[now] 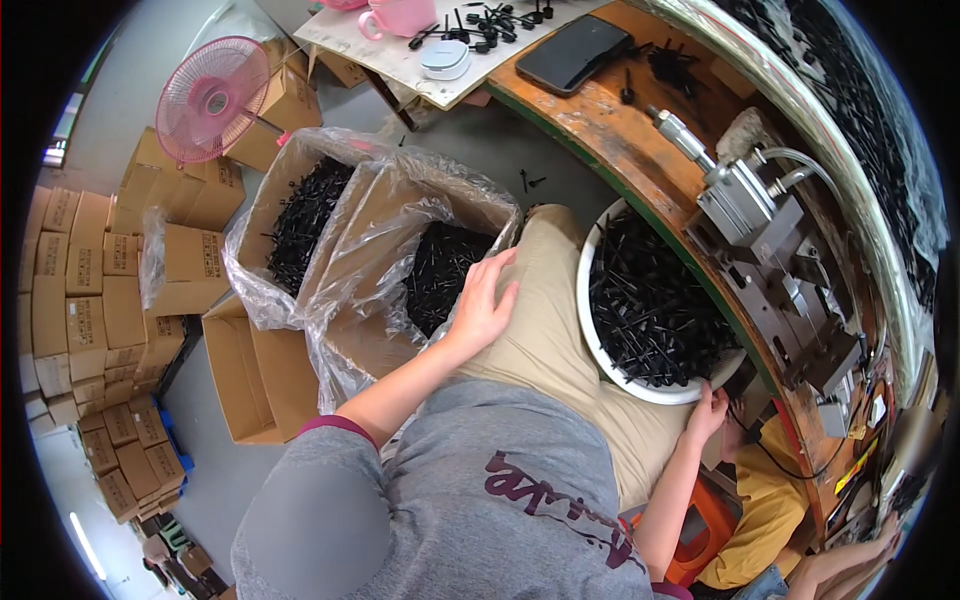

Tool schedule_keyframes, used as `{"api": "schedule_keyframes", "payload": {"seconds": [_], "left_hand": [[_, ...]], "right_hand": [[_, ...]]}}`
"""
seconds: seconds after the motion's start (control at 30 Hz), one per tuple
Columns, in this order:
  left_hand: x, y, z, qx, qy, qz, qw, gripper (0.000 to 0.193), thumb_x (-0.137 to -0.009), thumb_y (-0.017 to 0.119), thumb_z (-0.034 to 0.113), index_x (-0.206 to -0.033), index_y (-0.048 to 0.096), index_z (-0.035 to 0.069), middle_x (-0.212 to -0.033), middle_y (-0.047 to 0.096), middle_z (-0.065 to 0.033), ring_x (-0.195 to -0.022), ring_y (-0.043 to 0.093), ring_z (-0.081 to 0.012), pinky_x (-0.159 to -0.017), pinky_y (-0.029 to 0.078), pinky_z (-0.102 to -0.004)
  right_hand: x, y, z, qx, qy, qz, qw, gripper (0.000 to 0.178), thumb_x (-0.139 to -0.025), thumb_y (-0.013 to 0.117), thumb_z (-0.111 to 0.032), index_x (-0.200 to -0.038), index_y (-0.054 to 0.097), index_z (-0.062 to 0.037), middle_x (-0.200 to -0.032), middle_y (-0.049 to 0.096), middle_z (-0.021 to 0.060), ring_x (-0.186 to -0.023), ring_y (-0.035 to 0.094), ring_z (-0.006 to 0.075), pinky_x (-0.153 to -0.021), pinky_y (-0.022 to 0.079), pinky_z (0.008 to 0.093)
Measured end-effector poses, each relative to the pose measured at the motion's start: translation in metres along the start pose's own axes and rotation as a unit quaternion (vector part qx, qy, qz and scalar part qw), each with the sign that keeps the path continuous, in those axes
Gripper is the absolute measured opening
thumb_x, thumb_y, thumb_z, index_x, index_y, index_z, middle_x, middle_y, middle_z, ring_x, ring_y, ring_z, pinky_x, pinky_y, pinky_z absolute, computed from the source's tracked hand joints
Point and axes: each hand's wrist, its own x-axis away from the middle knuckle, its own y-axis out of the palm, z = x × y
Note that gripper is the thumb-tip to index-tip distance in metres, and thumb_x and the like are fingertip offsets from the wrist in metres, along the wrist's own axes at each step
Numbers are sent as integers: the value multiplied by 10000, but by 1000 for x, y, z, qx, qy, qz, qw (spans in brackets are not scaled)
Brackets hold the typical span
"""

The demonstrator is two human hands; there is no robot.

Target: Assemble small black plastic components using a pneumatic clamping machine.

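My left hand (484,305) lies on my left thigh, fingers stretched and apart, with nothing in it. Close beside it stands a plastic-lined cardboard box (372,318) holding a heap of small black stem-like parts (446,272). My right hand (708,414) grips the near rim of a round white tub (592,338), thumb at the edge and fingers partly hidden. Many black parts of the same sort (650,310) fill the tub, which sits between my legs and the bench.
A metal clamping fixture (790,290) and a dark phone (574,56) are on the curved wooden bench (640,135). Another lined box (262,215), a pink fan (212,100) and stacked cartons (90,310) stand left. A co-worker's arm (845,560) shows at lower right.
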Motion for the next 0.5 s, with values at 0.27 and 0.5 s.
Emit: {"api": "schedule_keyframes", "payload": {"seconds": [0.27,0.5], "left_hand": [[74,-30,-150,-205,-285,-142,925,771,-707,751,287,-1372,437,55,-1244,559,-216,-1191,510,-376,-994,436,-450],[121,-38,-149,-305,-376,-215,848,308,-742,666,191,-998,661,21,-1011,678,-213,-950,666,-362,-822,542,-453]], "right_hand": [[10,-8,-12,42,-18,-8,999,384,-878,708,-267,-1064,601,51,-763,560,1,-677,459,89,-633,385,239],[-3,-13,9,80,-53,-31,995,406,-892,683,-290,-1057,608,74,-829,609,63,-732,511,147,-681,424,279]]}}
